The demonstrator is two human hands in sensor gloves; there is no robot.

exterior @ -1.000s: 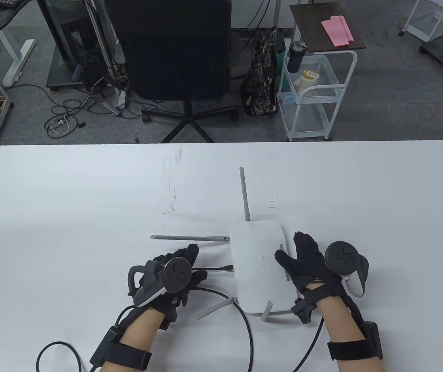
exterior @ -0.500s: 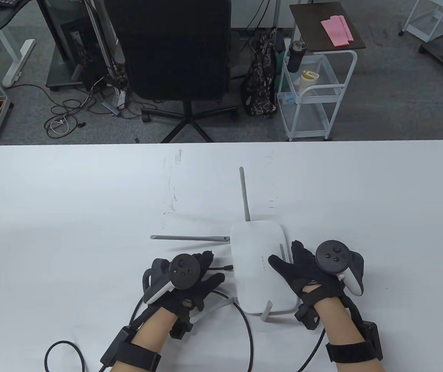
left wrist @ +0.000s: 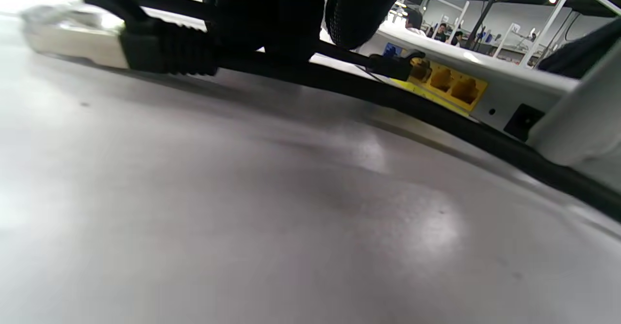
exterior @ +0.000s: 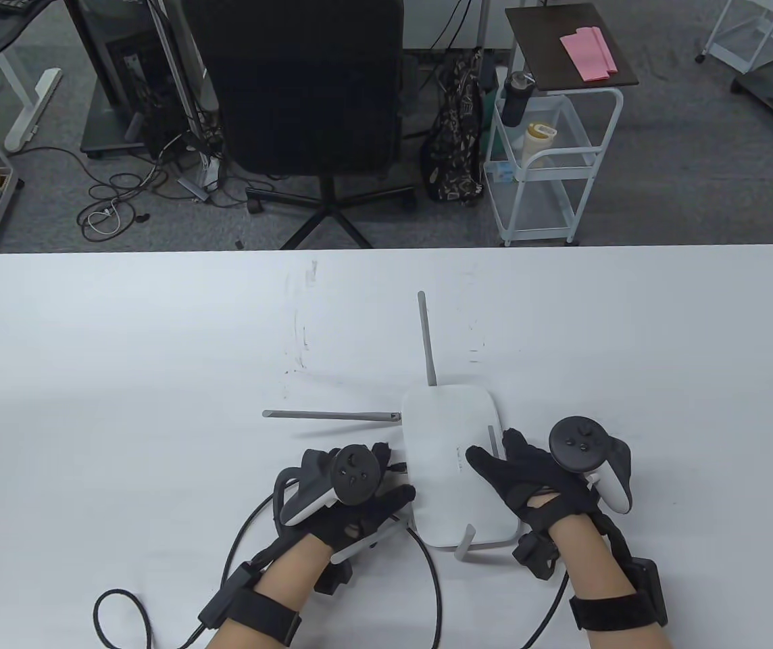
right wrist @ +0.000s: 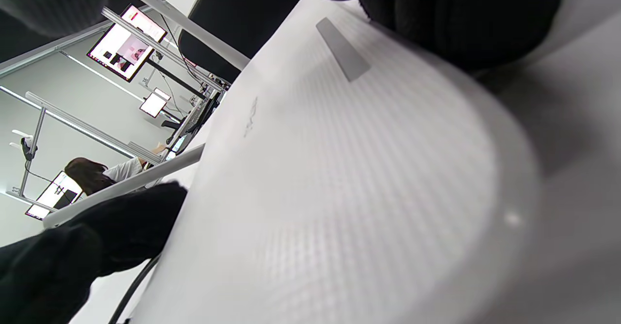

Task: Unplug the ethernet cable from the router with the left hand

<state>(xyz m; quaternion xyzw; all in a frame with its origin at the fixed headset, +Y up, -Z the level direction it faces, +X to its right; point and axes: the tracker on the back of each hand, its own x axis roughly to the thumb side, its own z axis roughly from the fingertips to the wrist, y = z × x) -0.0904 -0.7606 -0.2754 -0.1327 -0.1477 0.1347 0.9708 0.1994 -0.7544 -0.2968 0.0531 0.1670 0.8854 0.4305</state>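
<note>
A white router (exterior: 447, 433) lies on the white table (exterior: 123, 372). A black ethernet cable's plug (exterior: 398, 467) sits in the router's left side. In the left wrist view the plug (left wrist: 393, 65) is in a yellow port (left wrist: 451, 86). My left hand (exterior: 393, 473) is beside the router, its fingers (left wrist: 359, 8) spread over the cable just short of the plug. A grip is not seen. My right hand (exterior: 491, 449) rests on the router's right part, thumb on top. The right wrist view shows the router's top (right wrist: 339, 193) under that hand's fingers (right wrist: 461, 18).
Grey antennas stick out from the router to the left (exterior: 332, 414), to the far side (exterior: 427, 338) and at the near corners (exterior: 465, 541). A loose silver connector (left wrist: 73, 35) with a black boot lies by my left hand. The black cable loops toward the near edge (exterior: 435, 581).
My left hand has moved right along the cable, up to the router's left side. My right hand has slid slightly left and nearer on the router. The router has not moved.
</note>
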